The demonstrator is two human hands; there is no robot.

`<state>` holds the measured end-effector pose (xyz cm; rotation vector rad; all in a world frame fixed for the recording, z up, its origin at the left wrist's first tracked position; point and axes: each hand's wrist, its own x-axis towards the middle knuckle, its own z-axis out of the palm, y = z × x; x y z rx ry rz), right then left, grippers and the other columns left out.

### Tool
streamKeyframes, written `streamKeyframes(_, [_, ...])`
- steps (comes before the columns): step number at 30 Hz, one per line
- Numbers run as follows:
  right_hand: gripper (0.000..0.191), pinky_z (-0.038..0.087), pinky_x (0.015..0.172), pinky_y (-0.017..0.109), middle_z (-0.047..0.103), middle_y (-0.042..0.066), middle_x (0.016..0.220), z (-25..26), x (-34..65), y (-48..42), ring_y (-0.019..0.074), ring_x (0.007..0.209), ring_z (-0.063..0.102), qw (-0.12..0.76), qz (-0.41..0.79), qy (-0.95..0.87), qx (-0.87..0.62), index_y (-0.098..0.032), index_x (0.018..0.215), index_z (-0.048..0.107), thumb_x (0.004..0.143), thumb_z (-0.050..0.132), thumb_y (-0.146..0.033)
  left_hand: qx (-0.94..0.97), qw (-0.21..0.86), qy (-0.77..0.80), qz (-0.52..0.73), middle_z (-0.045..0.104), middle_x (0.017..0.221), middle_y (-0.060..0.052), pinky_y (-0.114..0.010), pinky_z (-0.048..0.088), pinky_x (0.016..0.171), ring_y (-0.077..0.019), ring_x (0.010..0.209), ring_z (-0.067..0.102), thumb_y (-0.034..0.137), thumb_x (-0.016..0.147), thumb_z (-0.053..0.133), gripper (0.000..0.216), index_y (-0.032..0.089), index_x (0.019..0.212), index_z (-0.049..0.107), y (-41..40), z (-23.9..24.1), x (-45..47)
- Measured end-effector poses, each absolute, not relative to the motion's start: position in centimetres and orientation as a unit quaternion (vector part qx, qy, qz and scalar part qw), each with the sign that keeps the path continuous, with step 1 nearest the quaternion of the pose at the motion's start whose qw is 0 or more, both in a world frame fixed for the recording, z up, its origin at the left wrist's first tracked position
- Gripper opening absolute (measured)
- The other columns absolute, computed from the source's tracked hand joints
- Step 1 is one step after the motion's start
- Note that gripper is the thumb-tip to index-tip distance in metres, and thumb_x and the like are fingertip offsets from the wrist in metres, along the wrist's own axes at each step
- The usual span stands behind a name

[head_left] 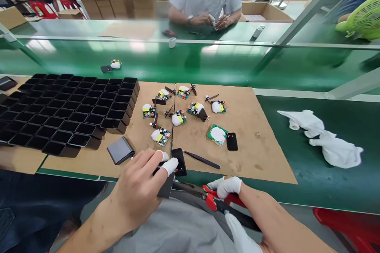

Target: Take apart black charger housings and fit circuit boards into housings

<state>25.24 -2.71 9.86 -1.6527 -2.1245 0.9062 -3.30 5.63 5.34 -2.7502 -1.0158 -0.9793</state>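
Observation:
My left hand (142,184), white covers on its fingertips, grips a small black plastic case (166,186) at the table's front edge. A glossy black end cap (179,162) sits against that case by my fingertips. Long-nosed pliers (211,202) with red and black handles are in my right hand (251,201), its fingers and thumb also covered in white. Their jaws point left and reach the case; whether they touch it I cannot tell. Just beyond lie black tweezers (203,160) and a green circuit board (217,134) wired to a black cap (232,141).
Rows of open black cases (68,112) fill the left side. Several circuit boards (178,118) lie on the brown cardboard (249,126). A closed dark case (120,150) is left of my hand. White cloths (329,138) lie right. A person (208,4) sits across the green belt (142,63).

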Motion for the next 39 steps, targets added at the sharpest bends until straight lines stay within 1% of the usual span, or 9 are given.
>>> streamKeyframes(3, [0.026,0.071,0.080,0.032,0.087,0.005,0.119,9.2,25.0,-2.0,0.0260,0.103,0.087,0.113,0.283,-0.745,-0.594,-0.031,0.130,0.071,0.108,0.056,-0.035,-0.896,0.027,-0.320,-0.305,0.066,0.090,-0.008,-0.036,0.049,0.067,-0.0256,0.079,0.055,-0.009,0.067,0.055,0.039,0.024,0.087,0.057,6.0,4.9,-2.7])
streamKeyframes(7, [0.021,0.064,0.072,0.035,0.085,0.006,0.101,8.2,25.4,-0.9,0.0266,0.085,0.083,0.068,0.265,-0.772,-0.574,-0.027,0.112,0.072,0.113,0.056,-0.040,-0.910,0.022,-0.311,-0.274,0.068,0.093,-0.009,-0.037,0.053,0.070,-0.0269,0.083,0.059,-0.005,0.067,0.058,0.037,0.023,0.092,0.061,6.4,4.0,-1.9])
streamKeyframes(13, [0.035,0.055,0.061,0.032,0.081,0.006,0.091,6.6,26.9,-1.0,0.0234,0.072,0.077,0.126,0.165,-0.827,-0.523,-0.025,0.103,0.070,0.121,0.043,-0.041,-0.915,0.034,-0.324,-0.239,0.068,0.092,-0.007,-0.038,0.048,0.067,-0.0270,0.081,0.062,0.001,0.067,0.063,0.032,0.025,0.087,0.059,7.0,3.4,-1.1])
streamKeyframes(19, [0.028,0.052,0.059,0.030,0.082,0.004,0.089,5.1,33.3,-3.0,0.0232,0.068,0.076,0.188,0.115,-0.794,-0.567,-0.028,0.114,0.074,0.117,0.049,-0.039,-0.858,0.088,-0.404,-0.305,0.065,0.096,-0.007,-0.039,0.045,0.069,-0.0280,0.081,0.059,0.011,0.095,0.070,0.022,0.025,0.108,0.060,8.5,5.9,-3.9])
streamKeyframes(24, [0.038,0.055,0.063,0.033,0.085,0.006,0.095,4.9,37.5,-2.7,0.0235,0.064,0.073,0.167,0.121,-0.681,-0.702,-0.027,0.113,0.072,0.111,0.057,-0.061,-0.864,-0.072,-0.366,-0.339,0.064,0.102,-0.008,-0.040,0.054,0.079,-0.0276,0.091,0.062,0.023,0.099,0.080,0.025,0.022,0.116,0.062,6.5,6.1,-2.1])
streamKeyframes(28, [0.051,0.043,0.052,0.032,0.062,-0.001,0.062,4.4,39.0,-2.1,0.0186,0.049,0.046,0.154,0.067,-0.590,-0.789,-0.031,0.080,0.049,0.105,0.050,-0.076,-0.842,-0.188,-0.391,-0.321,0.061,0.111,-0.010,-0.046,0.062,0.085,-0.0322,0.102,0.063,0.033,0.085,0.097,0.044,0.023,0.116,0.067,4.9,3.5,1.1])
streamKeyframes(33, [0.051,0.039,0.057,0.034,0.060,0.007,0.082,3.9,39.4,-1.7,0.0218,0.063,0.053,0.140,-0.073,-0.608,-0.778,-0.031,0.073,0.045,0.107,0.036,-0.067,-0.793,-0.316,-0.426,-0.301,0.061,0.110,-0.005,-0.041,0.068,0.083,-0.0259,0.096,0.072,0.018,0.077,0.103,0.057,0.026,0.121,0.069,4.9,1.0,2.6])
streamKeyframes(37, [0.040,0.033,0.050,0.035,0.054,0.001,0.056,3.7,39.8,-1.6,0.0232,0.047,0.045,0.103,0.000,-0.568,-0.817,-0.033,0.070,0.042,0.099,0.049,-0.059,-0.780,-0.321,-0.454,-0.287,0.066,0.111,-0.004,-0.038,0.067,0.077,-0.0244,0.090,0.076,0.023,0.084,0.095,0.047,0.026,0.123,0.068,5.0,0.5,2.6])
streamKeyframes(39, [0.030,0.038,0.050,0.036,0.066,0.005,0.058,3.3,41.3,-1.8,0.0276,0.048,0.056,0.076,0.034,-0.561,-0.824,-0.033,0.072,0.054,0.096,0.056,-0.050,-0.792,-0.276,-0.471,-0.273,0.070,0.105,-0.005,-0.041,0.064,0.075,-0.0273,0.088,0.075,0.029,0.083,0.096,0.042,0.024,0.115,0.068,5.0,0.7,2.5])
